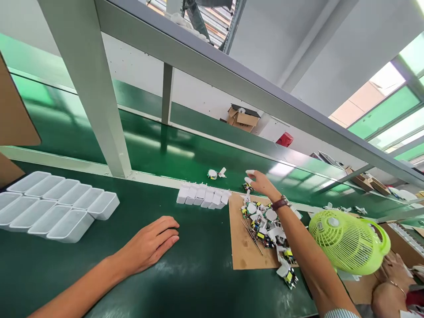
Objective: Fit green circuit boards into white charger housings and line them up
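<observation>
My left hand (150, 243) lies palm down on the dark green tabletop, fingers stretched out loosely, with nothing in it. Over the green belt behind the table edge reaches my right hand (261, 183), white covers on its fingertips. Its fingers are apart, just above a small circuit board assembly (247, 187). Below the right forearm, a heap of circuit boards with white plastic parts (261, 223) covers much of a brown cardboard sheet (240, 256). A row of small white housings (202, 195) stands between the hands, near the belt.
White plastic bins (71, 225) stand in rows at the left. Another board with a white part (213, 174) lies on the belt (185, 154). A lime green fan (347, 240) stands at the right, beside another person's hand (392, 269). Thin metal tools (253, 238) lie on the cardboard.
</observation>
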`<action>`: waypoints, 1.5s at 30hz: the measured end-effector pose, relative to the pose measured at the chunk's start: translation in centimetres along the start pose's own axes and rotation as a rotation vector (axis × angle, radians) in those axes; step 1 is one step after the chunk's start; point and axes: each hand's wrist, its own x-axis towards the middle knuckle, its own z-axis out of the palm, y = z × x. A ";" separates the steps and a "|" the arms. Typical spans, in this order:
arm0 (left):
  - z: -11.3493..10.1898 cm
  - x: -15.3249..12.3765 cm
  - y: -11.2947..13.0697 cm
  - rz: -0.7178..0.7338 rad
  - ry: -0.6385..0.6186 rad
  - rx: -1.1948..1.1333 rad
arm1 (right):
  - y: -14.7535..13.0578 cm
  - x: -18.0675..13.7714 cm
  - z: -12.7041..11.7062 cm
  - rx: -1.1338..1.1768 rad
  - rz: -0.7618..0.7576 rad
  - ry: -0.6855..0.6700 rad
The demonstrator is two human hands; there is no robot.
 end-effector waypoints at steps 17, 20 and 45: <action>-0.1 -1.0 0.2 -0.126 -0.058 -0.094 | -5.3 10.8 6.5 -0.269 -0.334 -0.223; -0.3 -1.0 0.3 -0.139 -0.064 -0.093 | -9.9 12.6 9.1 -0.312 -0.429 -0.288; -0.4 -0.2 -1.1 -0.141 -0.061 -0.116 | 4.1 -16.2 -8.1 -0.449 0.142 -0.288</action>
